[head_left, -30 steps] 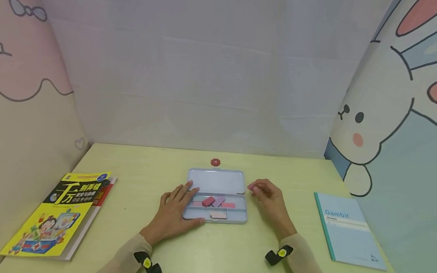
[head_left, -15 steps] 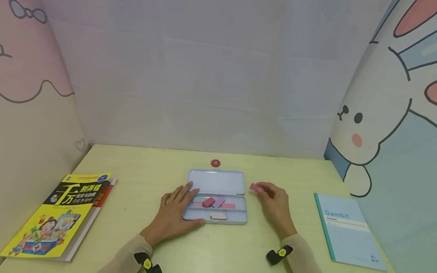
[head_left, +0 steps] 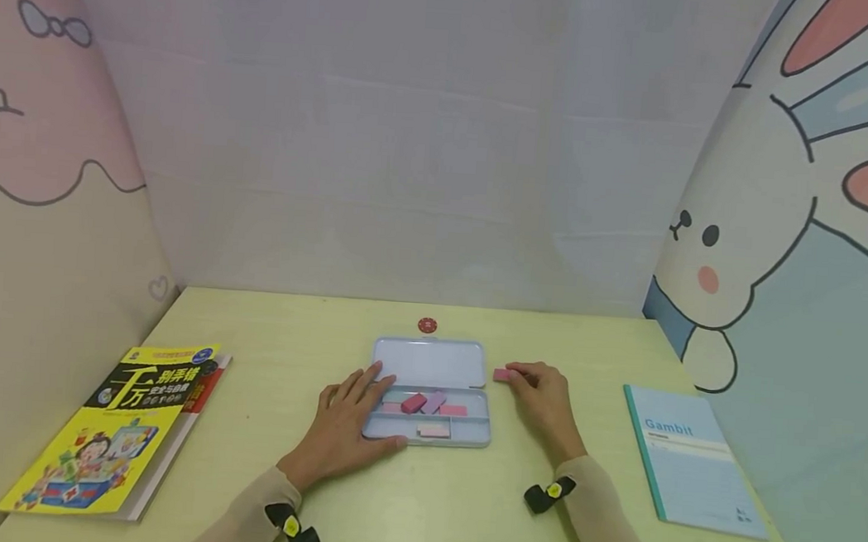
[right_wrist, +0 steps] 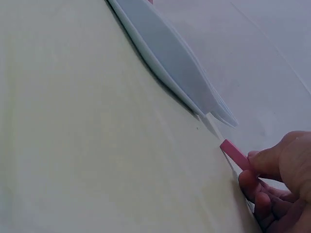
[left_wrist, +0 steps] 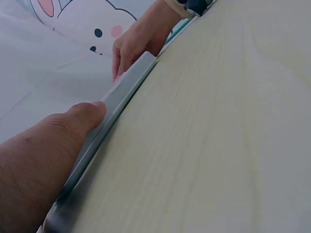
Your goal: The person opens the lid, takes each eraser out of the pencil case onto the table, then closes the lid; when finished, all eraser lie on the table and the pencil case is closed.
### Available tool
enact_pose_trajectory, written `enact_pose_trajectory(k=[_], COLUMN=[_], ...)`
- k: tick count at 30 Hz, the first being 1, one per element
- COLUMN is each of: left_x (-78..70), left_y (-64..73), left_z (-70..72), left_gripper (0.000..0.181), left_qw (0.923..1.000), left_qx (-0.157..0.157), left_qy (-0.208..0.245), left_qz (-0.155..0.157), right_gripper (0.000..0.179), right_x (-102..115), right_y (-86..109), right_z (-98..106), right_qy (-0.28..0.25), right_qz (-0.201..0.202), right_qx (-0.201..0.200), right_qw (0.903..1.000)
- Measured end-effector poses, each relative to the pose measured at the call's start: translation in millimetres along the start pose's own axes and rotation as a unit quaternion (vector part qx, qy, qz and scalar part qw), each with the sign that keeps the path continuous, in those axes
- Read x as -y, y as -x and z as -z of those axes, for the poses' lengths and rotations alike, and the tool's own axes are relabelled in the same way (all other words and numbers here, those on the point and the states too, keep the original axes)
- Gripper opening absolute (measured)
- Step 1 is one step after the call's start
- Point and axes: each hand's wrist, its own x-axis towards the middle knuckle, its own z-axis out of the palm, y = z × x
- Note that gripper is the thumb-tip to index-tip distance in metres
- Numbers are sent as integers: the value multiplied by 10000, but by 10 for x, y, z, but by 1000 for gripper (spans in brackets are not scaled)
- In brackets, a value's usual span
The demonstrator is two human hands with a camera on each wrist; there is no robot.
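Note:
A light blue pencil case (head_left: 471, 430) lies with its lid (head_left: 428, 362) folded back on the table. Inside its upper compartment are a dark pink eraser (head_left: 414, 402), a purple eraser (head_left: 433, 401) and flat pink pieces (head_left: 453, 410). A pale pink piece (head_left: 434, 430) sits in the lower part. My left hand (head_left: 344, 431) rests spread on the case's left side, its thumb (left_wrist: 87, 115) along the front edge. To the right of the lid, my right hand (head_left: 547, 404) pinches a pink eraser (right_wrist: 235, 154) between thumb and fingers, apart from the case.
A red round chip (head_left: 427, 325) lies behind the lid. Yellow-covered books (head_left: 87, 449) are stacked at the left, and a light blue notebook (head_left: 698, 461) lies at the right. Walls (head_left: 425, 179) stand behind and at both sides of the table.
The pink eraser in my right hand has turned from slanted to nearly level and shifted slightly right, away from the lid. My left hand and the case have stayed in place.

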Motion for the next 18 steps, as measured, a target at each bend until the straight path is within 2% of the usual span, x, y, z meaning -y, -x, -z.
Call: enact_pose_trajectory(k=[7, 12, 18], left_x=[-9, 0, 3], left_y=[1, 2, 2], left_z=[-14, -23, -15], left_gripper=[100, 101, 100], left_qw=[10000, 10000, 9999], left_qx=[-14, 5, 33], left_qy=[-10, -59, -101], left_qz=[-12, 10, 31], right_gripper=[23, 21, 21], right_x=[46, 40, 40], right_y=[-45, -54, -63], right_z=[-12, -23, -32], right_qy=[189, 222, 230], right_qz=[-339, -380, -246], right_qx=[-148, -145, -175], right_qw=[9991, 9989, 9993])
